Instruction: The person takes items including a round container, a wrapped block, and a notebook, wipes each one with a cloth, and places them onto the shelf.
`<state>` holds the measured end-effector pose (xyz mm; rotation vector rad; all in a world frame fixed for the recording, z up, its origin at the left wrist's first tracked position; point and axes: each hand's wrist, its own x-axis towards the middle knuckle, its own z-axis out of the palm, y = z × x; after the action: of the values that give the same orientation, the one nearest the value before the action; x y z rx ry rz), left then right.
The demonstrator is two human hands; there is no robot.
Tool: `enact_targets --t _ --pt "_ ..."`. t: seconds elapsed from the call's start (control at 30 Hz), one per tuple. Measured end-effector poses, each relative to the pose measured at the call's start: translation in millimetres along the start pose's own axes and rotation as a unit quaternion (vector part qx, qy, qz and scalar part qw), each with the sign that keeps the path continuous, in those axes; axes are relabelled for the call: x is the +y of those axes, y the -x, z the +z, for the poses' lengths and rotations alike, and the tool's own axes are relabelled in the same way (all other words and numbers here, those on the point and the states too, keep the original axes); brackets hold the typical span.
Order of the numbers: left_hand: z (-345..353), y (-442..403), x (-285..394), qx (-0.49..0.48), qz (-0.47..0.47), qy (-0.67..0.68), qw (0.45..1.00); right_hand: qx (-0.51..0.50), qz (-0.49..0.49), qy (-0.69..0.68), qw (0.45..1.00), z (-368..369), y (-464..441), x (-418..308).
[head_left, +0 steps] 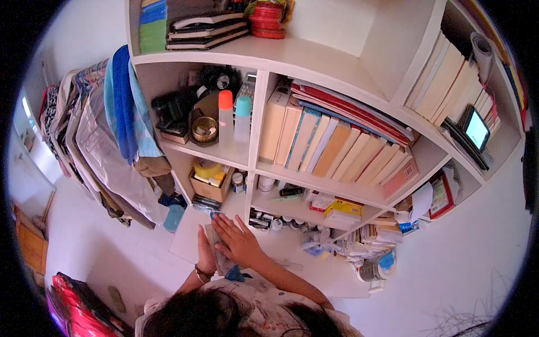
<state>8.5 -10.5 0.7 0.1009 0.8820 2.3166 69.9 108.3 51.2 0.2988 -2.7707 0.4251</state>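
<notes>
My left hand [206, 251] is upright at the lower middle, its palm against the left side of a clear, greyish flat packet [216, 242]. From the right, my right hand [237, 241] lies flat over the packet with its fingers stretched out. The packet is between the two hands, and its exact contents cannot be made out. A dark blue piece [234, 274] shows at its lower end, near my clothing. Just above my fingertips is a small blue bit [213, 215]. A bracelet circles my left wrist.
A white shelf unit [252, 118] holds books [337, 147], two capped bottles [225, 121] and a cardboard box [208, 188]. Clothes [95, 140] hang at left. A lit phone [476, 128] rests on the right shelf. A red bag [78, 306] is lower left; papers and a jar [370, 271] are lower right.
</notes>
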Motion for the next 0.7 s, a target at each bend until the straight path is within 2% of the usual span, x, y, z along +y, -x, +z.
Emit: enact_targets --t 0.17,0.23,0.3,0.33,0.37,0.47,0.53,0.63,0.7 --pt "-2 -12 21 -0.039 0.048 0.003 0.998 -0.018 -0.027 -0.032 0.999 11 5 -9" --pt "-5 -9 8 -0.011 0.027 0.019 0.999 -0.033 -0.014 -0.035 0.999 3 1 -6" --pt "1 -2 -4 0.009 -0.016 -0.042 0.999 -0.008 0.008 -0.003 1.000 -2 -4 1" --pt "10 6 2 -0.011 -0.040 -0.052 0.998 0.001 0.007 -0.008 1.000 0 -4 5" --pt "8 3 3 -0.012 -0.041 -0.052 0.998 0.001 0.008 -0.007 1.000 4 -4 6" --pt "-13 -16 13 -0.010 0.032 -0.019 0.999 0.002 -0.008 -0.007 1.000 15 -1 1" --pt "-12 -18 18 -0.023 0.027 -0.004 0.999 -0.028 -0.039 -0.016 0.999 16 5 -8" --pt "-20 -15 10 -0.016 -0.001 0.020 1.000 -0.042 -0.008 -0.046 0.998 10 3 -7" --pt "-7 -7 -3 0.016 -0.027 -0.045 0.999 -0.013 -0.016 -0.017 1.000 10 0 4"
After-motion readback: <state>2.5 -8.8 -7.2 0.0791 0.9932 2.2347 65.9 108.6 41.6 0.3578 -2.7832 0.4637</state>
